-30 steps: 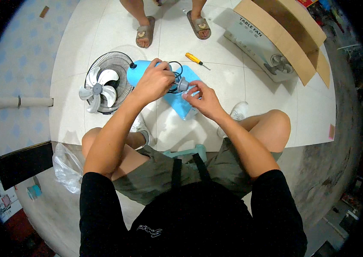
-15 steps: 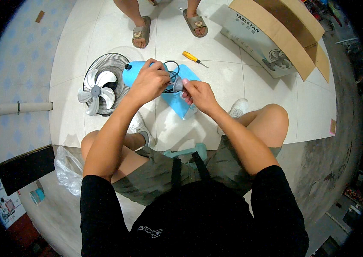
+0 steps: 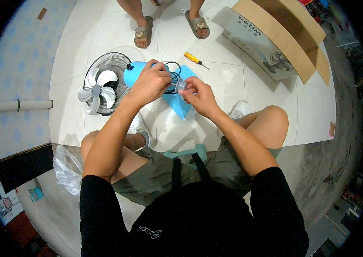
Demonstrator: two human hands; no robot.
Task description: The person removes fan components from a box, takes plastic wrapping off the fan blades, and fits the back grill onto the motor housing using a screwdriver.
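Note:
My left hand (image 3: 151, 82) is wrapped over the blue motor housing of a table fan (image 3: 134, 73), holding it tilted on its side. On the housing's right end sits a grey round plastic cap (image 3: 180, 85), and my right hand (image 3: 201, 97) pinches its rim between thumb and fingers. A thin shaft seems to run from the housing to the cap. Behind it loops a black power cord (image 3: 174, 63). The fan's blue base (image 3: 177, 106) lies under my hands, partly covered by them. Left of the housing, a grey fan blade (image 3: 97, 91) rests on a black wire grille (image 3: 123, 64).
A yellow-handled screwdriver (image 3: 193, 58) lies on the tiles beyond my hands. An open cardboard box (image 3: 258, 47) stands at far right. Another person's sandalled feet (image 3: 144, 34) are opposite me. A clear plastic bag (image 3: 67, 169) lies by my left knee; a green stool (image 3: 186, 153) shows beneath me.
My right hand's fingers have shifted their grip on the grey cap, loosening and spreading so more of it shows. My left hand keeps its hold on the housing.

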